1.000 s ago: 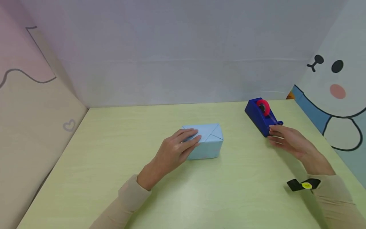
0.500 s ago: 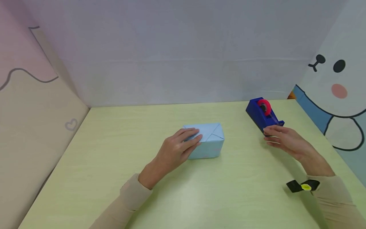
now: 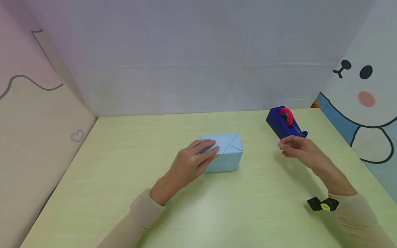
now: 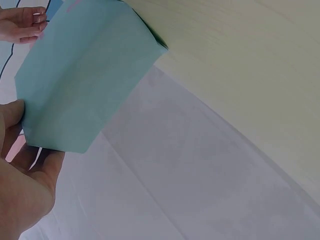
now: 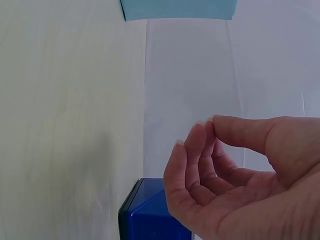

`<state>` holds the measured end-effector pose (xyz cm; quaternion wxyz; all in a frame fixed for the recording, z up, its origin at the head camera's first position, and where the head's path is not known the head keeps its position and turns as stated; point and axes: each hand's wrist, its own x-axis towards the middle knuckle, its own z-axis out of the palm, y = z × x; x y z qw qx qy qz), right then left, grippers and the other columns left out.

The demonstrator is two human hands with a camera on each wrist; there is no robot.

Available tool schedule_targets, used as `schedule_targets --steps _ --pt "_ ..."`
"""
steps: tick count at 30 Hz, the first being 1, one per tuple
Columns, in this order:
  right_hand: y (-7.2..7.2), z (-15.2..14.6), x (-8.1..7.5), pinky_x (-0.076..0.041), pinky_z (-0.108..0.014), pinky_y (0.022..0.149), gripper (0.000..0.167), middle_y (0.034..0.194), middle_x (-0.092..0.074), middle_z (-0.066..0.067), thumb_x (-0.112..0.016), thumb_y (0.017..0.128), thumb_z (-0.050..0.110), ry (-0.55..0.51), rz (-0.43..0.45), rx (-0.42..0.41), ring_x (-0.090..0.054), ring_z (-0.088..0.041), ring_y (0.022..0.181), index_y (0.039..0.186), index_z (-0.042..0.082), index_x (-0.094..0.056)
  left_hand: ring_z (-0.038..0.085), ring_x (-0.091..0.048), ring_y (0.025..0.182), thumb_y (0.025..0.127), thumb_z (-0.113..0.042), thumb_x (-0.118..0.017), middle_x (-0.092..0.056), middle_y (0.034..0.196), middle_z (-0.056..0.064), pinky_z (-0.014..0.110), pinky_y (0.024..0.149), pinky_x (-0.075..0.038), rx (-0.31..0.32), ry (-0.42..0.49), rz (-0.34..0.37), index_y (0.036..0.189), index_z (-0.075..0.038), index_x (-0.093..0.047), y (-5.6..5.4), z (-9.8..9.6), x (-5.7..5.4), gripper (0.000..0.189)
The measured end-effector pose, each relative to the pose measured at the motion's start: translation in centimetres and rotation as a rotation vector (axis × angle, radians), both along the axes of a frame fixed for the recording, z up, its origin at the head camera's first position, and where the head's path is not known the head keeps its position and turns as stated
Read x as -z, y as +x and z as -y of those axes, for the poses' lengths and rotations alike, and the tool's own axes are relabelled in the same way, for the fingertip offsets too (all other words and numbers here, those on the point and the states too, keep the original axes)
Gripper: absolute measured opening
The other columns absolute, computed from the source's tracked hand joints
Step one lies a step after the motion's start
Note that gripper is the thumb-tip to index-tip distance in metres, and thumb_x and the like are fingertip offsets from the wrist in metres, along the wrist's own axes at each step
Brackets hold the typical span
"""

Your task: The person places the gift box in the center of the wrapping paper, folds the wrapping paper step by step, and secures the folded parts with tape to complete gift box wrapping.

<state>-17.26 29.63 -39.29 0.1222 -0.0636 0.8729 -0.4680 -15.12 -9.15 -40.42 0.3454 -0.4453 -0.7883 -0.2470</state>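
Observation:
A box wrapped in light blue paper [image 3: 227, 151] rests on the table, with diagonal folds across its top. My left hand [image 3: 186, 163] grips its left end, fingers lying over the top. In the left wrist view the same hand [image 4: 25, 190] holds one end of the box [image 4: 85, 75]. My right hand [image 3: 299, 151] is just in front of a blue tape dispenser [image 3: 279, 124] with a red-cored roll. In the right wrist view, that hand's [image 5: 240, 175] thumb and index fingertips meet, the other fingers curled; no tape can be made out between them.
The pale wooden table [image 3: 139, 144] ends at a light wall sheet [image 3: 186, 86] at the back. Printed side panels stand left and right, the right one with a cartoon face [image 3: 366, 100]. A black strap with a yellow spot [image 3: 325, 206] sits at the right sleeve.
My right hand has moved left, away from the dispenser's front end, and its thumb and index finger have come together. The left hand and the box have stayed in place.

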Motion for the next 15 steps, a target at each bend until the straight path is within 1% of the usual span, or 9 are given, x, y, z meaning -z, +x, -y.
schedule_targets --steps 3,10,15 --pt "0.3 0.4 -0.3 -0.056 -0.019 0.081 0.034 0.113 -0.067 -0.012 -0.056 0.108 0.021 0.023 -0.016 -0.001 -0.066 -0.01 0.093 0.125 -0.008 -0.057 0.028 -0.07 0.108 0.085 -0.007 -0.084 -0.074 0.115 0.016 0.035 0.091 -0.058 0.003 0.002 0.001 0.112 -0.003 -0.079 0.0 0.0 0.0 0.028" --pt "0.6 1.0 -0.6 -0.056 -0.019 0.082 0.034 0.114 -0.068 -0.016 -0.057 0.107 0.021 0.023 -0.029 -0.002 -0.066 -0.007 0.092 0.123 -0.009 -0.057 0.028 -0.07 0.108 0.085 -0.007 -0.083 -0.074 0.115 0.016 0.035 0.091 -0.058 0.003 -0.002 0.003 0.113 -0.003 -0.079 0.1 0.0 0.0 0.028" --pt "0.8 1.5 -0.9 -0.055 -0.02 0.082 0.037 0.117 -0.068 -0.021 -0.058 0.107 0.026 0.071 -0.03 0.007 -0.067 -0.011 0.094 0.124 -0.008 -0.058 0.028 -0.07 0.108 0.085 -0.007 -0.083 -0.074 0.115 0.015 0.035 0.091 -0.058 -0.002 -0.009 0.005 0.113 -0.003 -0.079 0.1 0.0 0.1 0.028"
